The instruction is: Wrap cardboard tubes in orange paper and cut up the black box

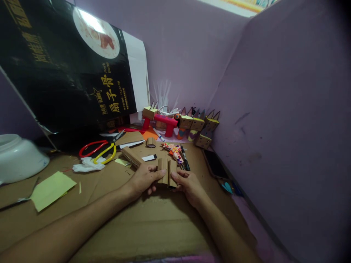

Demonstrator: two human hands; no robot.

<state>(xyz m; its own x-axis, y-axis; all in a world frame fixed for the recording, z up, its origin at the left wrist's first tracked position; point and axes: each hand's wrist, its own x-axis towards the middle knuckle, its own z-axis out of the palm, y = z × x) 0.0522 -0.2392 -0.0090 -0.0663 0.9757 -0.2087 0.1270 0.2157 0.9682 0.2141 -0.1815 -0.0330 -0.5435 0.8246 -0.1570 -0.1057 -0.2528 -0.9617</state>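
Observation:
Both of my hands hold a small folded brown cardboard piece (167, 172) over the cardboard work surface (153, 226). My left hand (144, 179) grips its left side, thumb on top. My right hand (189, 185) pinches its right side with thumb and fingers. Just left of the piece lies a longer cardboard strip (131, 156) with a small black-and-white slip (149, 157) beside it. A patterned orange paper figure (173, 150) and dark pens (185, 157) lie just beyond my right hand.
Red scissors (91, 148) and yellow scissors (107, 155) lie at left with a crumpled tissue (87, 166), a yellow-green paper (51, 190) and a white bowl (19, 157). A big black printed box (68, 73) leans behind. Small cardboard box figures (199, 126) line the purple wall; a phone (215, 164) lies at right.

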